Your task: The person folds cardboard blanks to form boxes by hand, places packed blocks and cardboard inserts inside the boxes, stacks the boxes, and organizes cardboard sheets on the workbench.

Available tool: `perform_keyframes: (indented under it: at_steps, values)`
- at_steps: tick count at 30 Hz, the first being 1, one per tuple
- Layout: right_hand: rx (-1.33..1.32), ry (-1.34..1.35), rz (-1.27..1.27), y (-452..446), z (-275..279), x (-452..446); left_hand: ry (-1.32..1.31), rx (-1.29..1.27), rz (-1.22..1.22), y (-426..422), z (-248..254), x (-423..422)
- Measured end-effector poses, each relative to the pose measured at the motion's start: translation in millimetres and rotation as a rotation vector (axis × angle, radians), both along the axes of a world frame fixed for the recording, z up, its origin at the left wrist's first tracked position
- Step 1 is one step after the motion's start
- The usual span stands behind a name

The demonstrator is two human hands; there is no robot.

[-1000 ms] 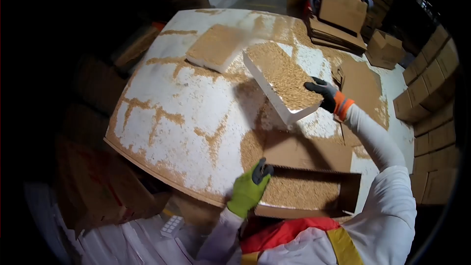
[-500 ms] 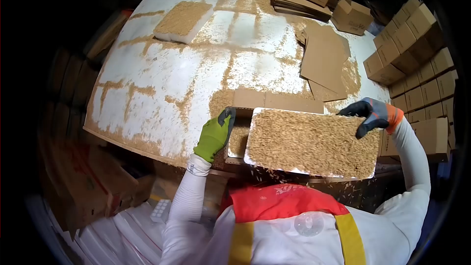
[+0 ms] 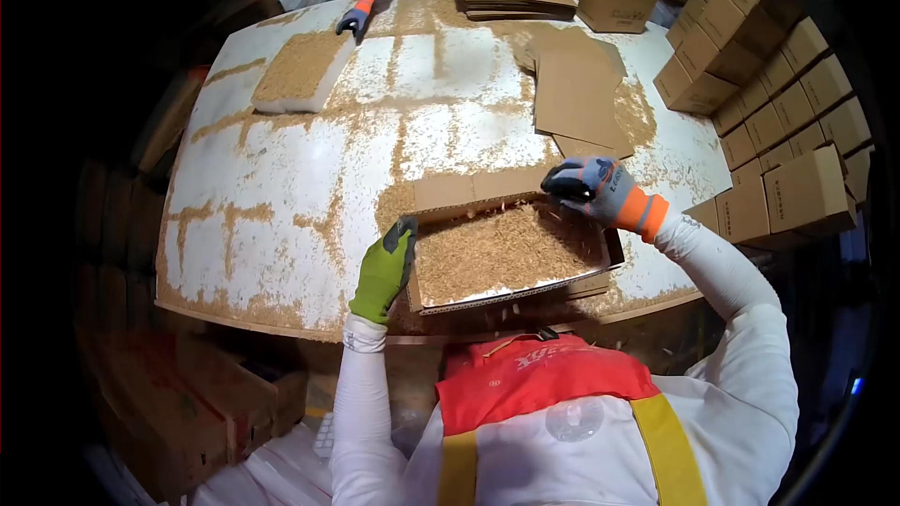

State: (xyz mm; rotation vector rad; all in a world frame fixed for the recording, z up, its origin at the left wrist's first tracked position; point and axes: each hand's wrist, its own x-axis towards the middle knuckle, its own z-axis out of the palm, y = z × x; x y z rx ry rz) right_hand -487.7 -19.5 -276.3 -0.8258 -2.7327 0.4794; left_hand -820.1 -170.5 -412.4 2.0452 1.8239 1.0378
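Observation:
An open cardboard box [image 3: 506, 298] lies at the near edge of the table, its far flap [image 3: 469, 189] folded outward. Inside it sits a white-edged tray or block covered with brown husks [image 3: 511, 253]. My left hand [image 3: 386, 272], in a green glove with dark fingertips, grips the box's left wall. At the far right corner of the box is my right hand [image 3: 600, 192], in a grey and orange glove. Its fingers are curled together over the corner; what lies between them is hidden.
Another husk-covered white block [image 3: 295, 73] lies at the far left, where a co-worker's gloved hand [image 3: 356, 19] reaches in. Flat cardboard sheets [image 3: 577, 89] rest on the right. Stacked cartons [image 3: 750, 75] stand along the right edge. Loose husks streak the white table [image 3: 300, 150].
The husk-covered tray has gone from over the box down into it. My right hand has moved left to the box's far corner. A co-worker's hand has appeared at the far block.

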Motion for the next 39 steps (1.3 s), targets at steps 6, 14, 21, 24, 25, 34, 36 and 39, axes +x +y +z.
perform_keyframes:
  at_steps: [6, 14, 21, 24, 25, 34, 36, 39]
  values:
    - [-0.236, 0.166, -0.333, 26, 13, 39, -0.308, -0.365, 0.313, -5, 60, 31]
    - [-0.431, -0.095, -0.978, 197, -198, 185, 0.381, 0.039, -0.601, 47, 131, 141]
    - [0.084, -0.624, -0.76, 234, -216, 131, 0.665, -0.187, -0.813, 71, 86, 197]
    - [0.006, -0.511, -0.665, 263, -255, 132, 0.676, -0.225, -0.808, 82, 83, 199]
    - [0.077, -0.579, -0.606, 262, -248, 129, 0.674, -0.257, -0.82, 84, 86, 198]
    - [0.407, -0.503, -0.428, 251, -260, 114, 0.379, -0.227, -0.645, 67, 112, 159]
    - [0.614, -0.293, -0.573, 234, -207, 112, 0.409, -0.151, -0.474, 45, 125, 126]
    - [0.341, 0.259, -0.548, 171, -71, 108, 0.248, -0.024, -0.115, 16, 147, 87]
